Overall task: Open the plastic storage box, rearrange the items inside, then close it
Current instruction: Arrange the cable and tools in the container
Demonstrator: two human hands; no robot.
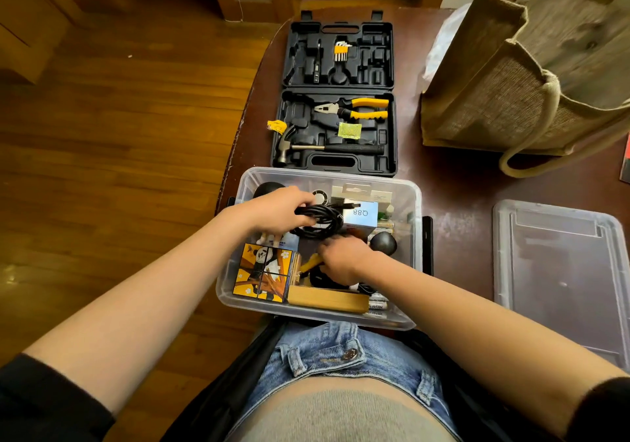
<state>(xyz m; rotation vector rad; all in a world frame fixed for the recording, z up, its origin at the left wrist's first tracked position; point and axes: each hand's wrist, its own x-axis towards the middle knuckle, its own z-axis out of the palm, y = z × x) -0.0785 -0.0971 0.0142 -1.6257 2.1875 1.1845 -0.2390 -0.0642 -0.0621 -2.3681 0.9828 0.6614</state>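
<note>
The clear storage box sits open at the near tabletop edge, its lid lying well apart to my right. My left hand grips a coiled black cable above the contents. My right hand reaches down among crowded items; its fingers are hidden, so I cannot tell its grasp.

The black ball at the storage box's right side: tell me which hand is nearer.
Right. The right hand sits just left of the black ball, nearly touching; the left hand grips the coiled black cable farther left.
</note>
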